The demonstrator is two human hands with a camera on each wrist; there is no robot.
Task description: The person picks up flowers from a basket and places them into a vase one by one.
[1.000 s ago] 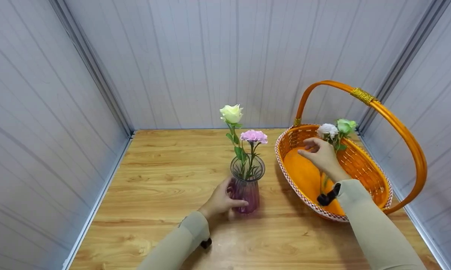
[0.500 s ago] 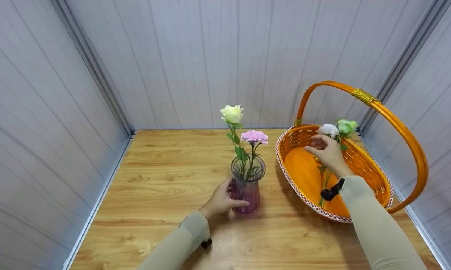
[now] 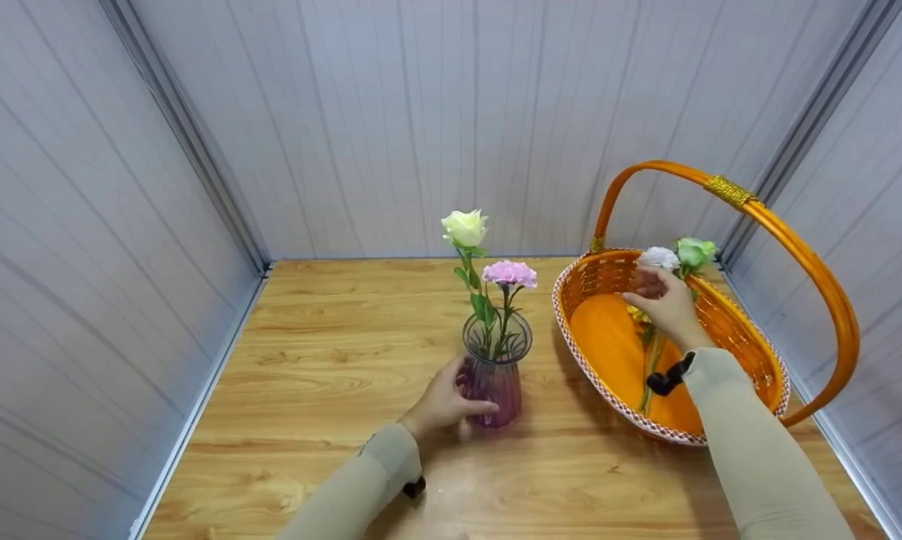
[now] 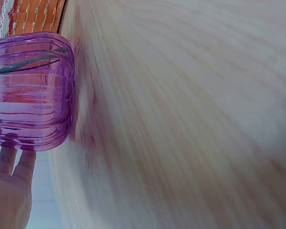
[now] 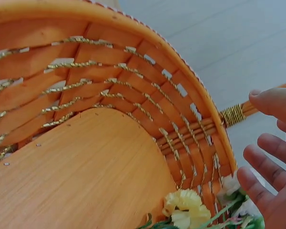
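Note:
My left hand (image 3: pixel 439 401) holds the lower part of a purple ribbed glass vase (image 3: pixel 501 386), thumb in front and fingers on its left side. In the left wrist view, fingers (image 4: pixel 23 167) touch the vase wall. A creamy white rose (image 3: pixel 465 228) and a pink carnation (image 3: pixel 510 274) stand in the vase. My right hand (image 3: pixel 672 306) is over the orange basket (image 3: pixel 597 364), thumb and fingers apart with nothing between them. Close to it lie a white carnation (image 3: pixel 657 259), a pale green rose (image 3: pixel 695 253) and a yellow carnation (image 5: pixel 185 210), partly hidden by the hand.
The basket's tall handle (image 3: pixel 833 300) arches over its right side. Behind the wooden table (image 3: pixel 331 337) rises a pale panel wall (image 3: pixel 361 127), with more panels left and right. Dark camera mounts (image 3: pixel 664 379) sit on both wrists.
My right hand has shifted slightly right and away from me within the basket, bringing the yellow carnation into view below it. The left hand and vase have stayed put.

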